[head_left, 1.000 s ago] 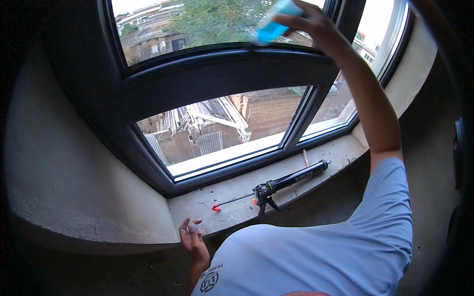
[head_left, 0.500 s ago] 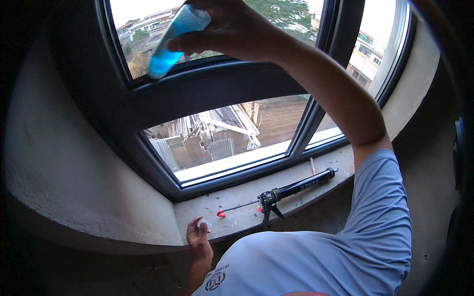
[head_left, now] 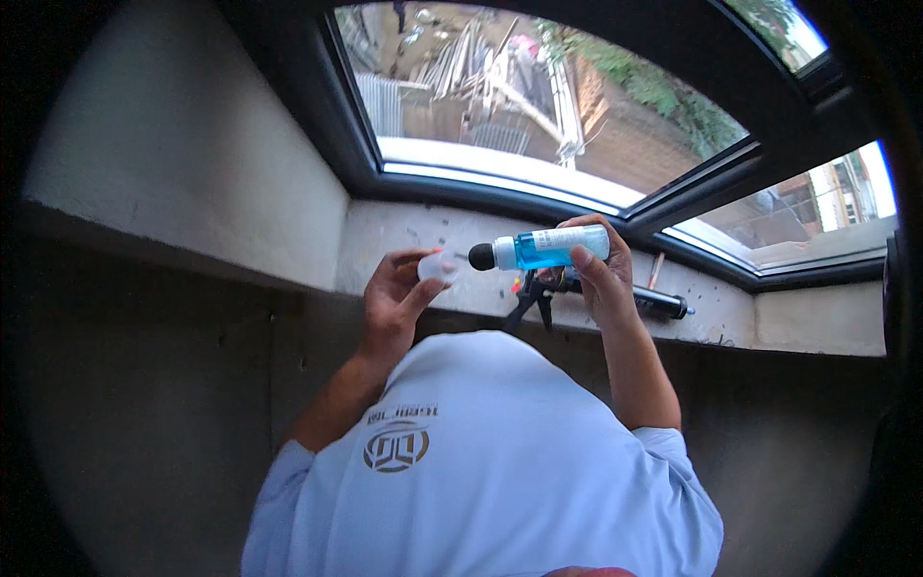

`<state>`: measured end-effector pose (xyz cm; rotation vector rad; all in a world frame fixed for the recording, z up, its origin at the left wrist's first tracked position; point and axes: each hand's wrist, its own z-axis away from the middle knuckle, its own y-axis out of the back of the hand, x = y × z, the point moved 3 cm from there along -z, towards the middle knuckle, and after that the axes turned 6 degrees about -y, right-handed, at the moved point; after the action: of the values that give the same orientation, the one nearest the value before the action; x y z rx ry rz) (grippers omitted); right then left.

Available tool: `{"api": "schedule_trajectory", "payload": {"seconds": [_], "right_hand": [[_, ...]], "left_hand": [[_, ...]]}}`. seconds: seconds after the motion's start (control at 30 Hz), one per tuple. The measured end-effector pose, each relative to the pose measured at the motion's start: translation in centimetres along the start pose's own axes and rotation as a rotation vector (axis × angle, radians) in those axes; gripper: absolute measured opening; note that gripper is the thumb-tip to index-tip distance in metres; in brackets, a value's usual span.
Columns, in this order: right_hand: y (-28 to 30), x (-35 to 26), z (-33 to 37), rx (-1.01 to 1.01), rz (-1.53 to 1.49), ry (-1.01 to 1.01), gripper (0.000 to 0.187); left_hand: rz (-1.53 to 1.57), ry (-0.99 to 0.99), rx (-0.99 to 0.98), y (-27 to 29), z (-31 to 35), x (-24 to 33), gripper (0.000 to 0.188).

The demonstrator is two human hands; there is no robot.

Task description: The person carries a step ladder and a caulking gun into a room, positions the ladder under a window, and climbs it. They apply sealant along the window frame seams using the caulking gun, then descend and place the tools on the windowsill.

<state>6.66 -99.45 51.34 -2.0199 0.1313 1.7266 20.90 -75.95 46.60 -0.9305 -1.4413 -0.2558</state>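
From the head view I see my right hand [head_left: 598, 274] wrapped around a clear plastic bottle of blue liquid [head_left: 543, 248], held sideways above the sill with its black rounded tip [head_left: 481, 257] pointing left. My left hand [head_left: 394, 303] pinches a small translucent white cap [head_left: 437, 267] between thumb and fingers, just beside that tip but apart from it. Behind the bottle, a black caulking gun [head_left: 635, 296] lies along the pale concrete window sill [head_left: 404, 240], under the dark window frame [head_left: 500, 188]. My light blue shirt [head_left: 481, 462] fills the lower part of the picture.
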Motion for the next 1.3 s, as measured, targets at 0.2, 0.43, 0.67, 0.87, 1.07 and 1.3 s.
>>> {"api": "schedule_trajectory", "payload": {"seconds": [0.2,0.43,0.67,0.87,1.07,1.3], "right_hand": [[1.2,0.9,3.7,0.005,-0.006,0.031,0.041],[0.6,1.6,4.2,-0.217,0.231,-0.068,0.044],[-2.2,1.9,5.2,-0.016,0.283,0.52,0.053],[-1.9,2.8,5.7,0.015,0.39,0.735,0.055],[-1.0,2.4,5.9,-0.089,0.45,0.685,0.052],[-2.8,2.5,5.3,-0.078,0.526,0.731,0.052]], "left_hand": [[-0.16,0.042,-0.203,-4.6,-0.2,1.0,0.041],[-0.53,-0.019,-0.491,-5.9,-0.9,3.5,0.067],[-0.699,-0.26,-0.531,-8.5,-0.1,3.7,0.081],[-0.599,-0.202,-0.579,-8.0,0.3,2.9,0.076],[-0.522,-0.201,-0.613,-8.0,1.0,1.4,0.062],[-0.398,-0.21,-0.557,-6.6,1.3,1.9,0.055]]}}
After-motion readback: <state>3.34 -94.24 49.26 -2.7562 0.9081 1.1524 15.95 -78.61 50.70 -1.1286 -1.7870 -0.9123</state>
